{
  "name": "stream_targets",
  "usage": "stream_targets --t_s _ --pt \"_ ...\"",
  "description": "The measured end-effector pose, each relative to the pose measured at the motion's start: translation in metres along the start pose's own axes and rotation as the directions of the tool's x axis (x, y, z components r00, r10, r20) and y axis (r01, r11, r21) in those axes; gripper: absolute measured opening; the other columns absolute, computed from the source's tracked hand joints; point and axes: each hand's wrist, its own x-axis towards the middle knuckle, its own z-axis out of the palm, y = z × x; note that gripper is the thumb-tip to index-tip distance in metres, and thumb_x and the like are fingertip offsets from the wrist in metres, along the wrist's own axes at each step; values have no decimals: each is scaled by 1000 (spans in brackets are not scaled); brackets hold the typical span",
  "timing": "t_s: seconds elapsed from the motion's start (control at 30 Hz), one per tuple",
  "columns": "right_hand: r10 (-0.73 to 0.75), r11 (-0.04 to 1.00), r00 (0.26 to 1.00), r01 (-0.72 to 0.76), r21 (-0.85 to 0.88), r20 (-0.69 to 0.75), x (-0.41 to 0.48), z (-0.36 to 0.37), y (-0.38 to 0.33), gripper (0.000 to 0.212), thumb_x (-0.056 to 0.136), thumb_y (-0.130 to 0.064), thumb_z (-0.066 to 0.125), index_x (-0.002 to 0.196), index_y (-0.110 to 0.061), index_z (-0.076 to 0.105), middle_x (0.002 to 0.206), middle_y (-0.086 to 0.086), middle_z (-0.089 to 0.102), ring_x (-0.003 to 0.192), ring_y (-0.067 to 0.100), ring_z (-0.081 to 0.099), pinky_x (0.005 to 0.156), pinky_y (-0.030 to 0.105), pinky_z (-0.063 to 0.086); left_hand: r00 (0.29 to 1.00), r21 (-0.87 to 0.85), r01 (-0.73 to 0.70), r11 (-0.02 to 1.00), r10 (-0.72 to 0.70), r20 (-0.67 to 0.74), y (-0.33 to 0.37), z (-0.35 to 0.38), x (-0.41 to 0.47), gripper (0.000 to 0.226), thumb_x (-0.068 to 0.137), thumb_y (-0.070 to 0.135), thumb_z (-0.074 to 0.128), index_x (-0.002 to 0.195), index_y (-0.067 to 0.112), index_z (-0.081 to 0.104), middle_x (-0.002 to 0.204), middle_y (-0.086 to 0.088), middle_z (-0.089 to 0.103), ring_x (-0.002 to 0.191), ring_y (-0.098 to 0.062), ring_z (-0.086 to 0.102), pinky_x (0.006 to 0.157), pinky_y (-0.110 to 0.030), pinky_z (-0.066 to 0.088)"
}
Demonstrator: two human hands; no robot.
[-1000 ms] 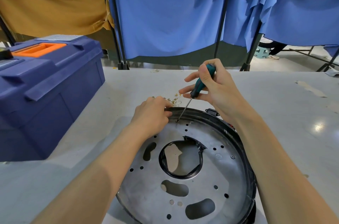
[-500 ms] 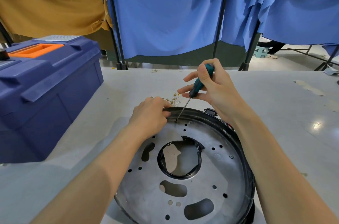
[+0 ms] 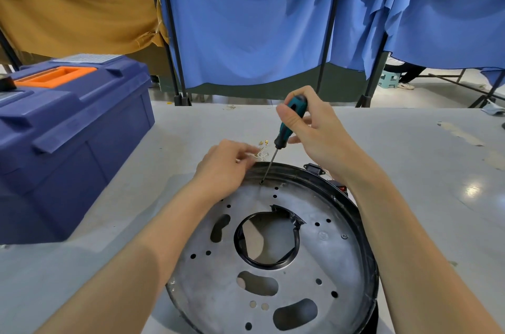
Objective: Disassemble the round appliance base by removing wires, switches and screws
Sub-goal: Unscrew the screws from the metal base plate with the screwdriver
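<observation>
The screwdriver (image 3: 290, 122) leans, so its tip may slip out of the screw (image 3: 261, 182) (a guess from the tilt) and skid across the round appliance base (image 3: 322, 260), which lies at the table's (image 3: 410, 169) near edge; the right hand (image 3: 319, 132), raised, is wrapped around the handle; the left hand (image 3: 221, 169) sits at the base's far rim, its fingers too blurred to tell its grip.

Blurred fingers on left hand (image 3: 221, 169); round base (image 3: 328, 254) cut off below; gold bits (image 3: 263, 143) perhaps terminals.
</observation>
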Motion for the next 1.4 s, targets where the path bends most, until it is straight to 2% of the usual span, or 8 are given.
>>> stream_targets --t_s 0.1,0.3,0.47,0.63,0.8,1.03,1.2,1.4 --pt "-41 996 999 40 -74 -17 0 -1 -6 23 95 -37 58 110 -21 58 88 -4 59 81 21 59 77 43 56 995 -285 -92 954 79 -55 7 -7 2 30 91 13 64 120 22 64 102 4 71 98 -11 67 96 -37 52" --pt "-58 980 997 48 -192 -45 4 6 -16 48 90 -36 65 133 -17 53 110 4 60 95 17 56 89 34 50 974 -587 -214 781 219 -64 29 -1 -4 16 97 20 54 107 30 62 92 -1 72 83 -17 73 80 -31 59" --pt "-48 966 998 36 -257 -41 11 2 -19 53 86 -40 69 131 -14 55 105 5 61 89 21 58 82 30 50 965 -411 -262 873 244 -97 32 5 -3 20 102 18 44 95 33 55 91 0 67 73 -13 71 70 -36 57" --pt "-63 989 991 46 -144 -116 12 10 -18 41 83 -30 75 110 -16 47 86 4 62 72 18 58 68 29 51 973 -388 -228 893 188 -137 31 8 0 14 100 24 49 88 26 57 79 -2 63 67 -17 70 72 -48 59" --pt "-64 996 994 58 -61 -90 11 11 -16 25 88 -20 70 96 -17 46 92 4 67 70 13 60 63 20 50 974 -432 -195 881 123 -189 29 9 -2 18 93 32 60 83 19 52 76 0 63 61 -13 71 65 -50 59" --pt "-93 990 994 86 112 57 7 14 -17 24 96 1 52 116 -12 56 90 9 72 85 15 70 79 26 58 965 -479 -192 857 76 -250 26 12 -2 28 86 33 70 76 25 45 81 6 63 58 -19 71 59 -50 59" --pt "-168 984 985 169 -56 33 5 21 -16 28 92 -27 64 119 -22 58 108 -5 61 93 8 59 79 19 50 959 -497 -200 844 65 -275 22 12 -3 18 86 26 70 89 21 54 82 -9 64 60 -20 72 60 -46 60" --pt "-186 976 980 177 -125 -69 7 16 -15 34 92 -11 63 124 -22 61 99 -6 64 85 12 58 80 29 52 970 -507 -212 835 117 -213 24 11 -8 19 100 32 47 87 22 57 75 -5 64 66 -21 71 70 -51 59"
